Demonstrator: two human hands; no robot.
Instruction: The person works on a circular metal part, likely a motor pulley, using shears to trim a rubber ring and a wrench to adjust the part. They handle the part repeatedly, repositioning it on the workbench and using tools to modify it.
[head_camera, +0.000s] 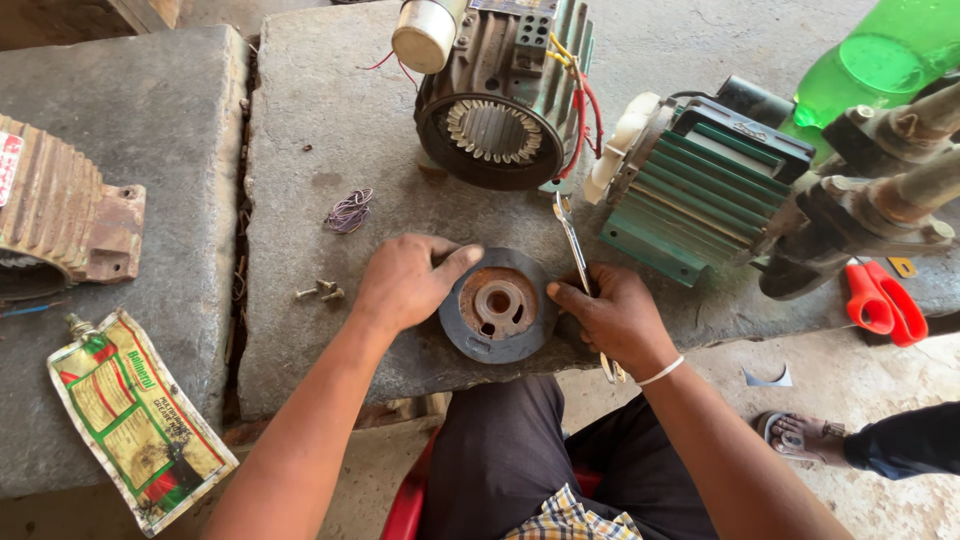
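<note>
While left hand (405, 283) steadies round grey rusty-centred metal cover (498, 305) at slab's (330, 130) near edge, right hand (618, 318) grips thin steel spanner (578, 262); overhanging cover could tip off if pressed

Soft, even daylight fills the view, bright without harsh glare. Shadows are faint and short, pooling just under the hands and beneath the motor housing (505, 95) at twelve o'clock. Focus is sharp centrally; the green bottle (880, 60) at two o'clock looks blurred, and edges bow slightly.
</note>
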